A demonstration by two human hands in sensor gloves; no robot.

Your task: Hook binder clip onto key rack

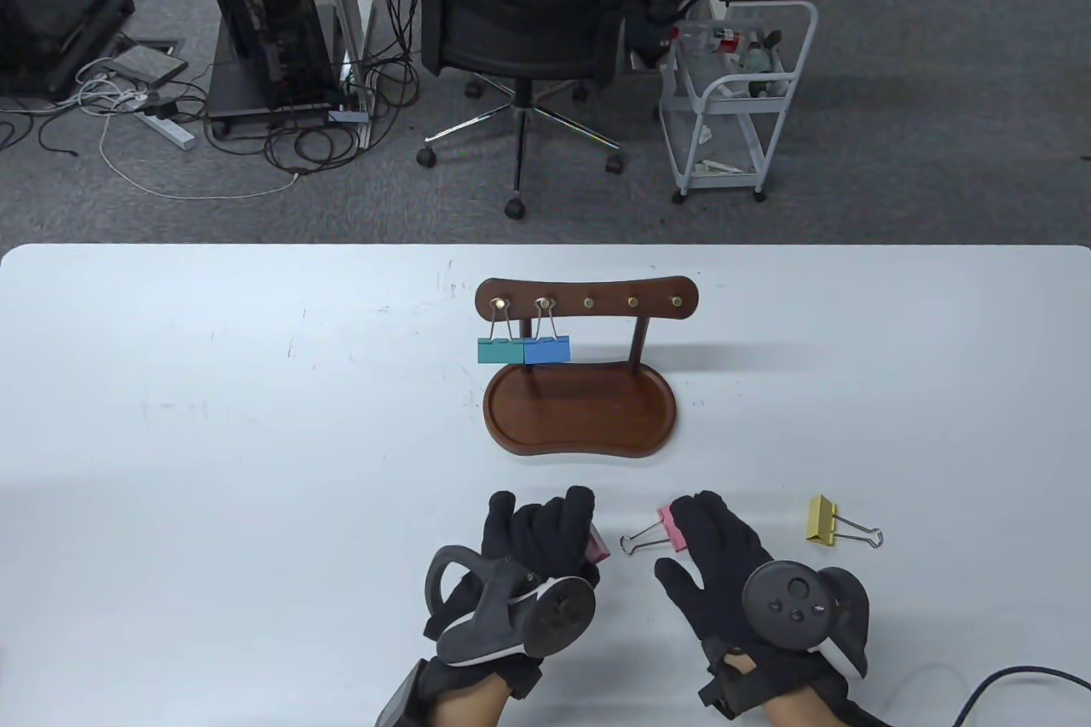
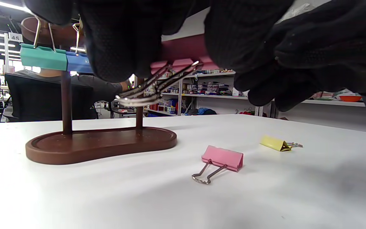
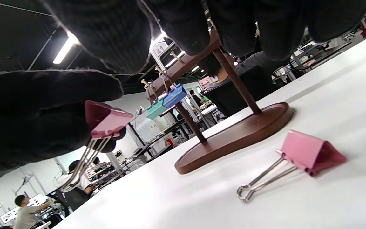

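The wooden key rack (image 1: 586,303) stands mid-table with a teal clip (image 1: 499,349) and a blue clip (image 1: 546,349) hanging from its two leftmost hooks. My left hand (image 1: 554,518) grips a dark pink binder clip (image 2: 183,52) off the table, its wire handles (image 2: 145,92) sticking out toward the rack. That held clip (image 3: 106,119) also shows in the right wrist view. A lighter pink clip (image 1: 673,528) lies on the table with its handles pointing left. My right hand (image 1: 707,522) hovers just over it with straight fingers, not touching the pink clip (image 3: 310,152).
A yellow binder clip (image 1: 822,519) lies to the right of my right hand. The rack's oval tray base (image 1: 580,420) sits in front of the hooks. Three hooks on the right are bare. Beyond the table's far edge stand an office chair (image 1: 520,20) and a white cart (image 1: 737,96).
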